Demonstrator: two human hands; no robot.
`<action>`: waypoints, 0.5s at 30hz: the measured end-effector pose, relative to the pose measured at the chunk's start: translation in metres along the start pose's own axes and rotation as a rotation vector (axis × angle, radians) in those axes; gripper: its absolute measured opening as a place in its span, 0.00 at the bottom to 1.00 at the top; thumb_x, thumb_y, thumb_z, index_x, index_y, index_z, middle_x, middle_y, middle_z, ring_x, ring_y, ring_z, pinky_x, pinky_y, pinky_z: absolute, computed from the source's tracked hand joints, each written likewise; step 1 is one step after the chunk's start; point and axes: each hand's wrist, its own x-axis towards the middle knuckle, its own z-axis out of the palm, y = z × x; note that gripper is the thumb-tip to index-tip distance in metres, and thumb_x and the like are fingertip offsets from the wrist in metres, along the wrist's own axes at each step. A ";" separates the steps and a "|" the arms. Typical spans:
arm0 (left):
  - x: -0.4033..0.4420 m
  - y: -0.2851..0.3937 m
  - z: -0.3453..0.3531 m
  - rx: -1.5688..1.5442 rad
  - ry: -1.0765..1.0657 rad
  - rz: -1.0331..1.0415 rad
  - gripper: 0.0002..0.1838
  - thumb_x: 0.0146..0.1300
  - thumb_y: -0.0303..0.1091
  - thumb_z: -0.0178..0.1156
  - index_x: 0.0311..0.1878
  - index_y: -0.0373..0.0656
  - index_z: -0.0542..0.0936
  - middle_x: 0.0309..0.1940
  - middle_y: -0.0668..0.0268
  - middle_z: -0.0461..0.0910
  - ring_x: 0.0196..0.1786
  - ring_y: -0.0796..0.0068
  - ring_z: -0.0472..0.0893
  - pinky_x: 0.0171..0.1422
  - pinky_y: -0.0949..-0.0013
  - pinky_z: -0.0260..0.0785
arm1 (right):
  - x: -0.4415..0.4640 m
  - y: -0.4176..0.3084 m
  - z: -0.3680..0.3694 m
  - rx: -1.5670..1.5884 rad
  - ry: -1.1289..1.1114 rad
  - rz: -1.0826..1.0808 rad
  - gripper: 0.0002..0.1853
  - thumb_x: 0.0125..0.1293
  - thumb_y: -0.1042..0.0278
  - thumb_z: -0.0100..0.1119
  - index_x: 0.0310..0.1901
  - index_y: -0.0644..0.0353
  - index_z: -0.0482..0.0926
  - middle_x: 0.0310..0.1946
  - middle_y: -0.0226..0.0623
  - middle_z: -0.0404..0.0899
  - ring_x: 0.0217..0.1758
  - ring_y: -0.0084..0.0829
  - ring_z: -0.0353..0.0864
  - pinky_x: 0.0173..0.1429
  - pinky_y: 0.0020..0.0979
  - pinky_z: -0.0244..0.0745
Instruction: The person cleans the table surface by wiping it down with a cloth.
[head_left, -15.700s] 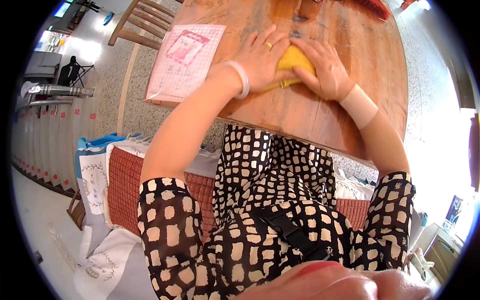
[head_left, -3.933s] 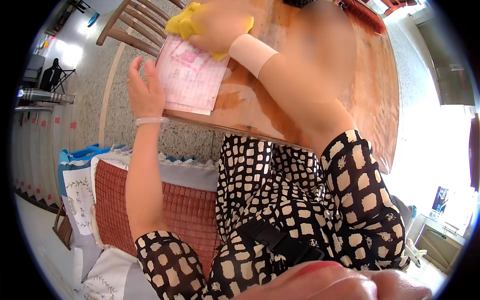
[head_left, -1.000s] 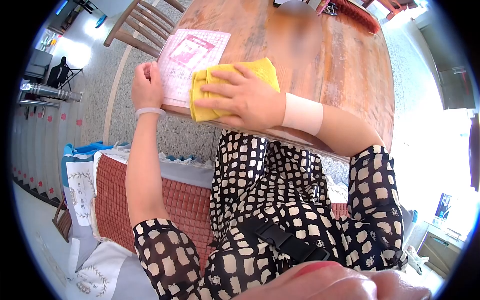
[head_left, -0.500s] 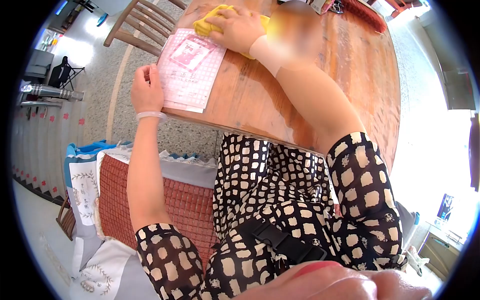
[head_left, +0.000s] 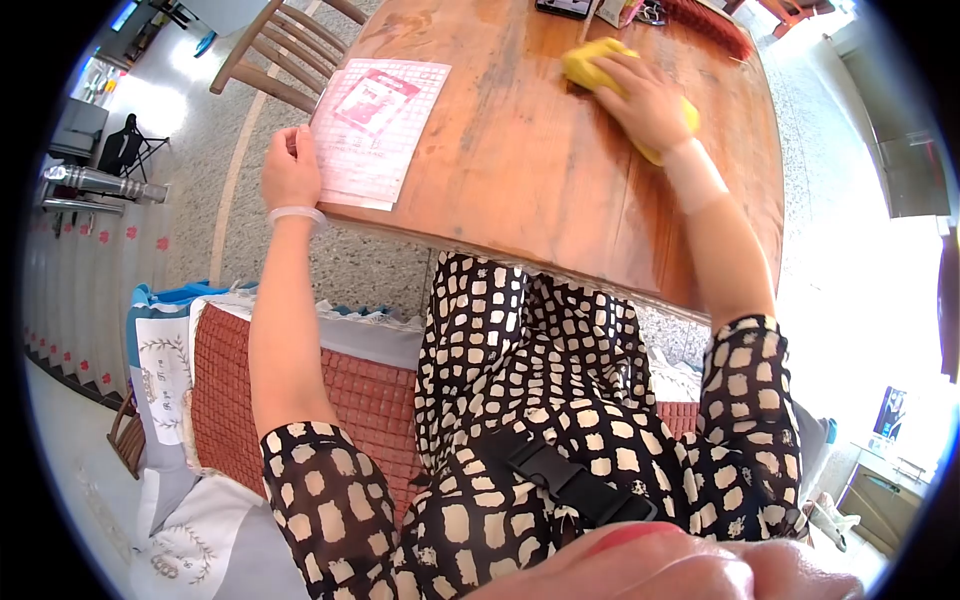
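My right hand (head_left: 648, 105) lies over a yellow cloth (head_left: 592, 62) and presses it against the wooden table (head_left: 500, 150), toward the right side. Parts of the cloth stick out beyond the fingertips and beside the palm. At the table's left edge is my left hand (head_left: 291, 168), with its fingers curled and the thumb side against a pink-and-white printed paper pad (head_left: 375, 135). What those fingers grip, if anything, is hidden. The pad lies flat at the table's near left corner.
A red-bristled brush (head_left: 710, 28), a phone (head_left: 562, 7) and a small pink packet (head_left: 618, 10) lie at the table's far side. A wooden chair (head_left: 283, 55) stands at the left. Behind my left arm is a seat with a red woven mat (head_left: 355, 400).
My right hand has moved with the yellow cloth from beside the paper pad across to the right part of the table. My left hand stays by the pad; the view has shifted slightly.
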 end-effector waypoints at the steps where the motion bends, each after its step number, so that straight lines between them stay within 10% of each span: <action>1: 0.000 0.000 0.000 0.004 0.000 0.003 0.17 0.69 0.47 0.54 0.44 0.40 0.79 0.38 0.57 0.83 0.41 0.59 0.82 0.47 0.60 0.73 | -0.013 0.018 -0.013 -0.072 -0.039 0.093 0.25 0.65 0.45 0.53 0.63 0.39 0.74 0.66 0.29 0.69 0.68 0.45 0.66 0.69 0.54 0.62; 8: 0.002 -0.004 0.001 0.012 -0.030 -0.011 0.17 0.69 0.46 0.54 0.44 0.41 0.80 0.39 0.57 0.83 0.42 0.59 0.82 0.48 0.59 0.72 | -0.091 0.161 -0.064 -0.323 -0.103 0.639 0.27 0.66 0.41 0.50 0.67 0.33 0.69 0.69 0.30 0.66 0.71 0.47 0.61 0.73 0.47 0.57; 15: 0.004 -0.006 0.000 0.002 -0.047 -0.004 0.16 0.68 0.45 0.55 0.44 0.41 0.80 0.39 0.58 0.83 0.42 0.61 0.82 0.49 0.61 0.73 | -0.140 0.064 -0.095 -0.224 -0.094 0.392 0.23 0.63 0.55 0.59 0.61 0.43 0.77 0.62 0.40 0.73 0.61 0.46 0.70 0.66 0.43 0.65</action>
